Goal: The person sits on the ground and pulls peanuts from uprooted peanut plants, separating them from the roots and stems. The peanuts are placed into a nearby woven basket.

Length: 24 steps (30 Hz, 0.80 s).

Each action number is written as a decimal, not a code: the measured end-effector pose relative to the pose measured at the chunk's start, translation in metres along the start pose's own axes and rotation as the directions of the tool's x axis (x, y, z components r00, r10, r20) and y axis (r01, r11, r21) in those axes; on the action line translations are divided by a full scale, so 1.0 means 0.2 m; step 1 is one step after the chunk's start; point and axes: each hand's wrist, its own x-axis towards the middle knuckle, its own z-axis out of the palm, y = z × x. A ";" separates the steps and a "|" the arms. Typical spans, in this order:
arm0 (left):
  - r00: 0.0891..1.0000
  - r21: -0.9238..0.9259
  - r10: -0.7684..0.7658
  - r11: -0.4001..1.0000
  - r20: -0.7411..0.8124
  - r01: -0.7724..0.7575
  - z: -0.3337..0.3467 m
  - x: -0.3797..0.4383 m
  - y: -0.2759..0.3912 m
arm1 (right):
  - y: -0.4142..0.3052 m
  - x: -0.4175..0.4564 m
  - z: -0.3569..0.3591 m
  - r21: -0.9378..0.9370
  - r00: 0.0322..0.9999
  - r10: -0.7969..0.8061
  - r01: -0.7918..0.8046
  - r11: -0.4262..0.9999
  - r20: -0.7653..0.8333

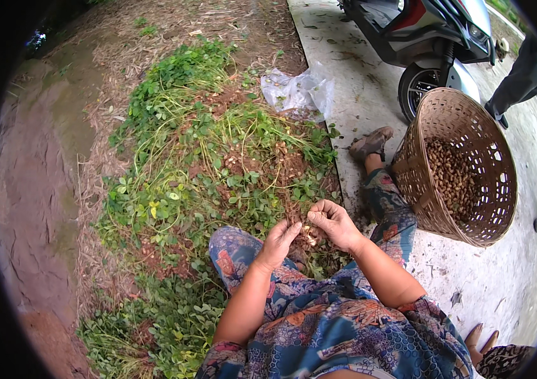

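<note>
My left hand (pixel 278 244) is closed on the soil-caked roots of a pulled peanut plant (pixel 307 232), held just in front of my lap. Thumb and fingertips of my right hand (pixel 336 225) pinch at the same root clump, close beside the left. Pale pods show in the clump below the fingertips. Heaps of uprooted peanut plants (pixel 221 161) with leaves and muddy roots lie before me and to the left. On the right stands a woven bamboo basket (pixel 406 175), tilted towards the view, with many peanuts in their shells (pixel 448 177) inside.
A crumpled clear plastic bag (pixel 299 90) lies at the edge of the concrete path (pixel 354 90). A parked scooter (pixel 425 42) stands behind the basket. Other people's legs (pixel 522 76) show at the upper right, far right and bare feet (pixel 481 341) at the lower right.
</note>
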 end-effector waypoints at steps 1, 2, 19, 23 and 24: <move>1.000 0.046 -0.013 0.999 -0.001 0.013 0.01 0.00 0.01 | 0.00 -0.01 0.00 0.003 1.000 -0.005 0.005 1.000 -0.007; 1.000 0.200 0.006 0.980 -0.005 -0.005 0.01 0.01 0.00 | 0.04 0.01 0.00 -0.115 0.992 -0.123 0.118 0.986 -0.037; 0.929 0.119 0.070 0.992 -0.363 -0.028 0.16 0.04 0.04 | -0.10 -0.01 0.10 -0.613 0.992 -0.069 0.121 0.781 0.108; 0.976 -0.305 -0.044 0.952 -0.211 -0.023 0.09 0.01 0.08 | -0.08 0.02 -0.02 0.168 0.944 0.076 -0.136 0.976 0.321; 0.981 -0.422 -0.042 0.906 -0.191 -0.043 0.08 0.01 0.12 | -0.07 0.02 -0.04 0.435 0.929 0.086 -0.249 0.865 0.361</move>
